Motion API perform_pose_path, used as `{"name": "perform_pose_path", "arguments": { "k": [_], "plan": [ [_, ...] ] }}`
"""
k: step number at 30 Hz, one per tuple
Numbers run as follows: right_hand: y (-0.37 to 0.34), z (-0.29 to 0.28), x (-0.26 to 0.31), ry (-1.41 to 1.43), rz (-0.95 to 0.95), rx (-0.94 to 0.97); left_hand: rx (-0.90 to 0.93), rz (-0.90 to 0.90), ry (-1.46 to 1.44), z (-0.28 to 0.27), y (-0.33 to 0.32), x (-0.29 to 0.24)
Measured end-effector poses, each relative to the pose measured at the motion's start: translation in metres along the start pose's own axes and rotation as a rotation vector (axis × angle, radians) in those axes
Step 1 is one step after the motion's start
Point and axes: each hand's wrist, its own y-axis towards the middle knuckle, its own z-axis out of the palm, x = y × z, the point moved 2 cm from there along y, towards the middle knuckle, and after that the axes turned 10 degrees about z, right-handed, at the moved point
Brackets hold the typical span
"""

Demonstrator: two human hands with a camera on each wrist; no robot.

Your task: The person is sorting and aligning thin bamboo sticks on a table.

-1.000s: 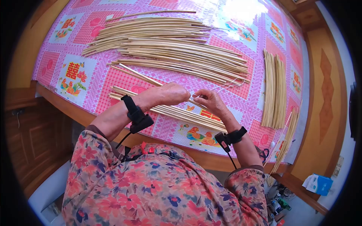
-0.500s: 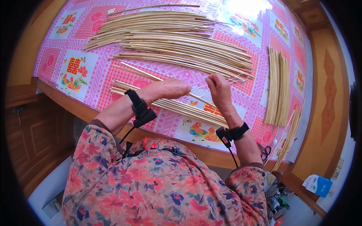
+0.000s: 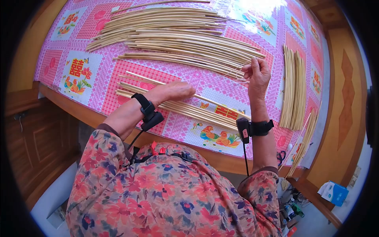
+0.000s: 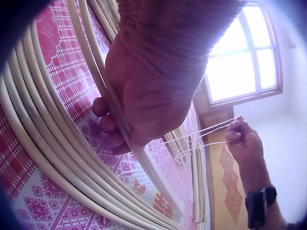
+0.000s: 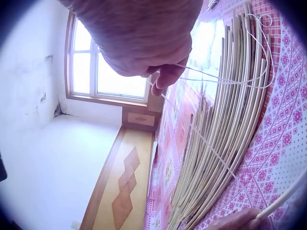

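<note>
My left hand [image 3: 179, 91] grips a pair of long, thin pale wooden sticks [image 3: 223, 106] near their middle, with its fingers curled under them in the left wrist view. White string [image 4: 201, 130] runs from beside that hand to my right hand [image 3: 258, 75]. The right hand pinches the string between thumb and fingers, raised over the end of the large stick pile. In the right wrist view, the string [image 5: 211, 148] stretches in a straight line down to the left hand, and a loose loop trails over the pile. Several separate sticks [image 3: 197, 115] lie side by side below the left hand.
A large stick pile [image 3: 193, 45] and another behind it [image 3: 158, 23] cover the far side of the patterned tablecloth [image 3: 94, 91]. An upright bundle [image 3: 293, 91] lies at the right. More sticks [image 3: 304, 142] overhang the front right corner, near scissors [image 3: 281, 157].
My right hand has moved from beside the left hand out to the right and away from the body, drawing the string along. The left hand stays on the sticks, shifted slightly left.
</note>
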Motion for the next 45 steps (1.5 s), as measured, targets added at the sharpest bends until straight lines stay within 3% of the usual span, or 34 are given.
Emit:
{"name": "perform_pose_path", "arguments": {
  "k": [3,5,7,11,19,24,28,31,36,45],
  "plan": [
    [0.010,-0.007,0.002,0.083,-0.004,-0.096,-0.028,0.058,-0.026,0.001,-0.002,-0.002],
    [0.016,-0.013,0.005,0.124,-0.001,-0.063,-0.021,0.031,-0.036,-0.001,0.001,-0.003],
    [0.025,-0.018,0.009,0.316,-0.030,-0.149,-0.014,0.004,-0.047,-0.001,0.002,-0.004],
    [0.039,-0.034,0.010,0.339,-0.058,-0.231,0.020,0.020,-0.031,0.001,0.002,-0.002],
    [0.053,-0.046,0.004,0.366,-0.055,-0.219,0.013,0.003,-0.029,0.011,0.002,-0.004],
    [0.054,-0.043,0.000,0.355,-0.066,-0.177,-0.088,0.145,0.123,0.013,-0.001,-0.005],
    [0.055,-0.044,0.001,0.353,-0.052,-0.193,-0.116,0.150,0.179,0.005,-0.003,-0.012],
    [0.053,-0.043,0.005,0.376,-0.054,-0.174,-0.051,0.056,0.211,0.004,-0.004,-0.013],
    [0.047,-0.031,0.010,0.356,-0.065,-0.123,-0.162,-0.007,0.228,0.008,0.000,-0.006],
    [0.053,-0.027,0.016,0.381,-0.093,-0.130,-0.336,0.067,0.440,0.003,0.000,-0.019]
  ]
}}
